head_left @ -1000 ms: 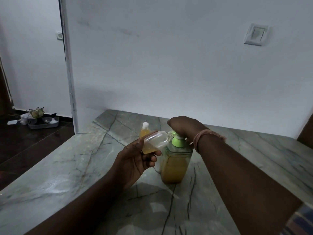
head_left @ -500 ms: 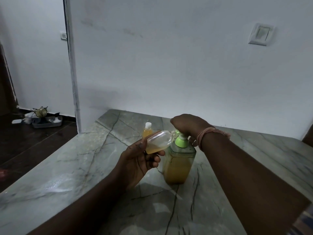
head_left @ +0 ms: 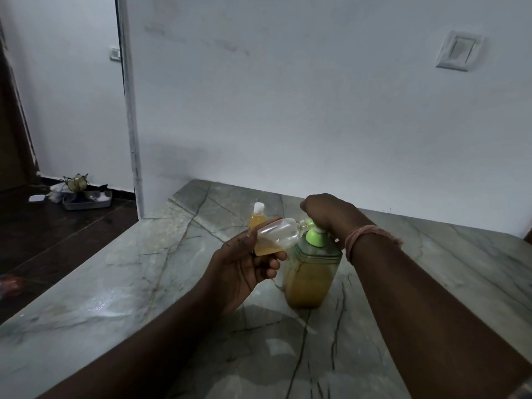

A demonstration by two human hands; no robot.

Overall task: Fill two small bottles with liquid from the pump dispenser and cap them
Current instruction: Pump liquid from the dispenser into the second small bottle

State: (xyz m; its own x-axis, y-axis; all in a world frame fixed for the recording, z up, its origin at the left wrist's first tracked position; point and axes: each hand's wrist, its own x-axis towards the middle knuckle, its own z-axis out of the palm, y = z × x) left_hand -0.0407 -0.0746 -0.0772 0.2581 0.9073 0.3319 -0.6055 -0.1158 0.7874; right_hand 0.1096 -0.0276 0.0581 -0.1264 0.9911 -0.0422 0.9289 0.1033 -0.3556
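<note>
the left hand (head_left: 244, 263) grips a tilted small bottle (head_left: 277, 237), part full, its mouth at the spout; the right hand (head_left: 325, 211) curls over the pump dispenser (head_left: 312, 272). filling the second bottle, i'd say; the capped bottle (head_left: 257, 218) stands just beyond. next: more pumps, then capping.

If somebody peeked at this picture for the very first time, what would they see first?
Probably the two hands in the middle: the left hand holds a small bottle tilted sideways, part full of orange liquid, its mouth at the green pump. The right hand sits on top of the pump dispenser, which stands on the marble counter. Behind them stands a capped bottle, already filled.
</note>
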